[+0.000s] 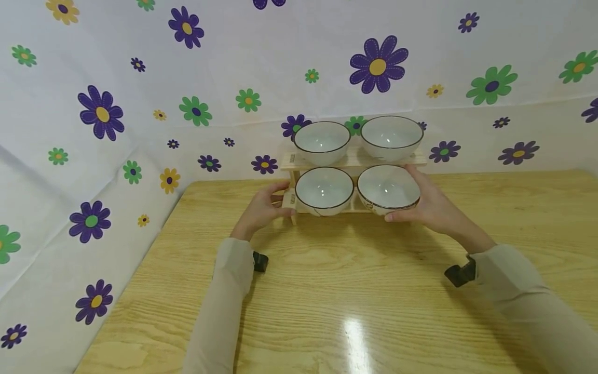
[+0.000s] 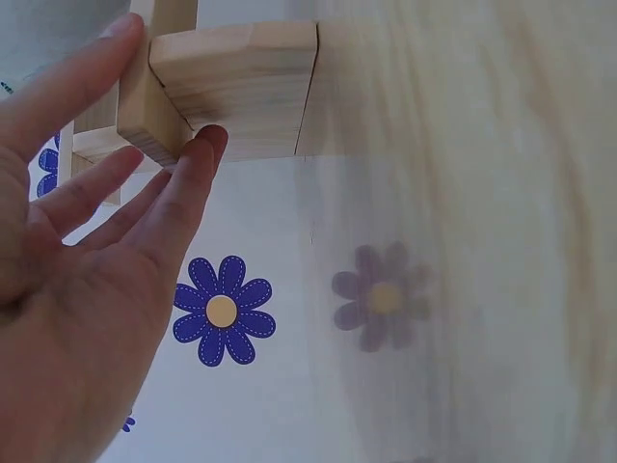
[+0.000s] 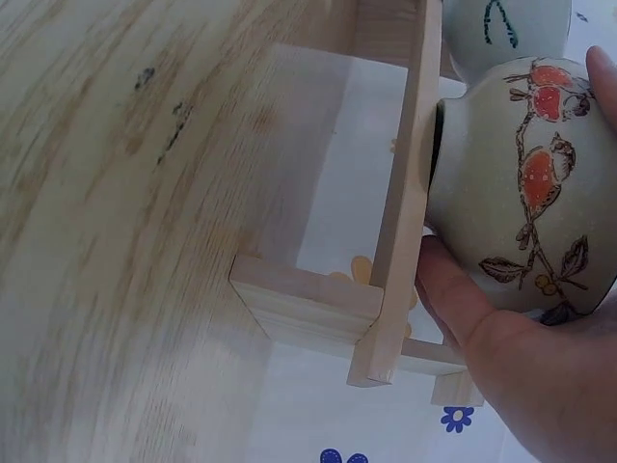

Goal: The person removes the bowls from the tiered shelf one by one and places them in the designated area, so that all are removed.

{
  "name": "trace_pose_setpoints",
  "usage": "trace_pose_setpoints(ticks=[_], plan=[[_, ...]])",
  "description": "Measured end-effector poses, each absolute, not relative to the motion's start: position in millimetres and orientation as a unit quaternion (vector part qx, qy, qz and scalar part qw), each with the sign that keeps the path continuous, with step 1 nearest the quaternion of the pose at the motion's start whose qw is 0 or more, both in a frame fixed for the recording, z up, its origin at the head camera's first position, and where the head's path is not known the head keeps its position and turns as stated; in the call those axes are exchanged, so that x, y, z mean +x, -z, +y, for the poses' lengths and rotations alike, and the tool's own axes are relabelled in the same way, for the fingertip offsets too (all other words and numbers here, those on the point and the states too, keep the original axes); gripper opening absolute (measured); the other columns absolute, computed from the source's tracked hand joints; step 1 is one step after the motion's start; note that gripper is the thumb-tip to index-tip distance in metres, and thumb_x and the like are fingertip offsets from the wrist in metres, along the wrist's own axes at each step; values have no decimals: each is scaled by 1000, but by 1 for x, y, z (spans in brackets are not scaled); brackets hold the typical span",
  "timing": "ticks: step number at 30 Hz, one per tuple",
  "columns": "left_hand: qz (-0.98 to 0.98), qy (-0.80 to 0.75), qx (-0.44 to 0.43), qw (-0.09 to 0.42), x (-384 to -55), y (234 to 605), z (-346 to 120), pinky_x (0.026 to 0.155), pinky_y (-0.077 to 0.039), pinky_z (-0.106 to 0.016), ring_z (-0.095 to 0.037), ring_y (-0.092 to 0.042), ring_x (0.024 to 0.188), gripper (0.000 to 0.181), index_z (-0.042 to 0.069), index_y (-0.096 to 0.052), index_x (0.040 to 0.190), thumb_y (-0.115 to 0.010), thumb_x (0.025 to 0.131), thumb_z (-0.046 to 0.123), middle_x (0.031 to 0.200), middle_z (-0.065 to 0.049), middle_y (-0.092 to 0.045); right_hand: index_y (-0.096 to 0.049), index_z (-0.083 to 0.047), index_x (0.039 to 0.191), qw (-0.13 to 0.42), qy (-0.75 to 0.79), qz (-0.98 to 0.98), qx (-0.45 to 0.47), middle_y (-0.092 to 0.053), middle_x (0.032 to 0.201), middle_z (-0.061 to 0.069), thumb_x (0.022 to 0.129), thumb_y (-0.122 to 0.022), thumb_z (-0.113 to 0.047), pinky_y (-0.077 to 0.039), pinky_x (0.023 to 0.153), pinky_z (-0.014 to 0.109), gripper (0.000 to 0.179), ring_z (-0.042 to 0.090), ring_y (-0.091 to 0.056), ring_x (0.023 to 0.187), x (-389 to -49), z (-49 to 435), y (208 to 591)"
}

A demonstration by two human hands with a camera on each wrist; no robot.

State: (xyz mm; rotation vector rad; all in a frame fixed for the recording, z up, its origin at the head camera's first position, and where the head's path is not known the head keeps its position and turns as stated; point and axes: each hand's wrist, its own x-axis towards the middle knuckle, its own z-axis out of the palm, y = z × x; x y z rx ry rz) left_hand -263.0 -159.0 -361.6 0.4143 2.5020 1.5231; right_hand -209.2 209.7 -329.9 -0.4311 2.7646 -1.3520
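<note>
Left hand (image 1: 263,209) pinches the end of the wooden rack (image 1: 288,163), right hand (image 1: 433,205) wraps the lower-right bowl (image 1: 388,186) at the bottom tier (image 1: 291,198)! Looks like a placing step; next calls for gentle release, rack steady.

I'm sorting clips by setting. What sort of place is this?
Probably an indoor tabletop set-up, perhaps staged: a flower-patterned backdrop behind a wooden table, with a two-tier rack of bowls.

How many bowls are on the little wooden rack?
4: top-left bowl, top-right bowl, bottom-left bowl, and bottom-right bowl, held by the right hand. None seems hidden.
</note>
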Motion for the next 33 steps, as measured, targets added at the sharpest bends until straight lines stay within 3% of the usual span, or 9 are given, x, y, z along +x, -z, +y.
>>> trace_pose_setpoints(ticks=[11,19,33], plan=[[827,-534,128,122,-265,362,-159,108,-51,-45,-40,-53,134,75,-3,-37,157,-74,92,-4,161,-20,-37,4,2,163,18,421,898,-127,-6,166,34,78,-90,-24,-19,117,75,129,56,-15,150,-209,213,333],[821,-537,121,149,-265,363,-162,109,-50,-47,-40,-53,134,77,3,-32,161,-72,95,0,166,-14,-30,0,-1,164,13,407,906,-115,-7,167,32,79,-89,-31,-19,116,76,126,56,-14,150,-205,218,331],[814,-548,106,160,-264,363,-163,106,-53,-46,-38,-55,133,79,5,-33,161,-74,94,1,164,-13,-34,1,-3,165,14,392,914,-103,0,169,28,82,-87,-35,-18,115,78,125,55,-8,151,-195,228,326]])
